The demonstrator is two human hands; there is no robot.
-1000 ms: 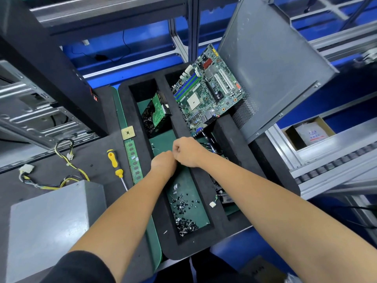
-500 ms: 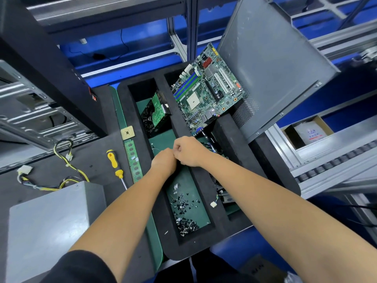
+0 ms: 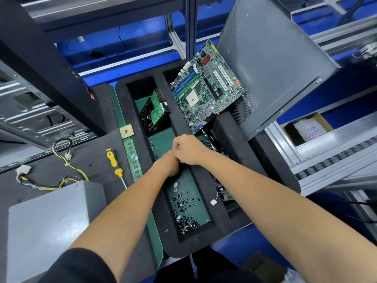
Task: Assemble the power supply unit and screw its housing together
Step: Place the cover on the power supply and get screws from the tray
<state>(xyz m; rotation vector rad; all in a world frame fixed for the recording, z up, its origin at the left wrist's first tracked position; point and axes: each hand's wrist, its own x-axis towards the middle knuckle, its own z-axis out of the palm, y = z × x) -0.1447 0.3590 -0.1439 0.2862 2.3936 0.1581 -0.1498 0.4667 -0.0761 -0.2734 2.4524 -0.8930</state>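
The grey power supply unit (image 3: 47, 221) stands at the lower left, and its yellow and black cables (image 3: 61, 180) trail off behind it. A yellow-handled screwdriver (image 3: 113, 160) lies on the dark mat beside it. Loose black screws (image 3: 183, 201) are scattered in the long left compartment of the black foam tray (image 3: 204, 180). My left hand (image 3: 168, 165) and my right hand (image 3: 187, 149) meet above that compartment and touch each other. The right hand's fingers are curled into a fist. The left hand's fingers point down and are hidden, so I cannot see what either hand holds.
A motherboard (image 3: 206, 86) leans in the tray's far right compartment against a grey side panel (image 3: 271, 58). A green circuit card (image 3: 155, 113) sits at the far left. A RAM stick (image 3: 133, 160) and a CPU (image 3: 126, 131) lie left of the tray. The open computer case (image 3: 30, 111) stands at the left, and a roller conveyor (image 3: 336, 160) runs on the right.
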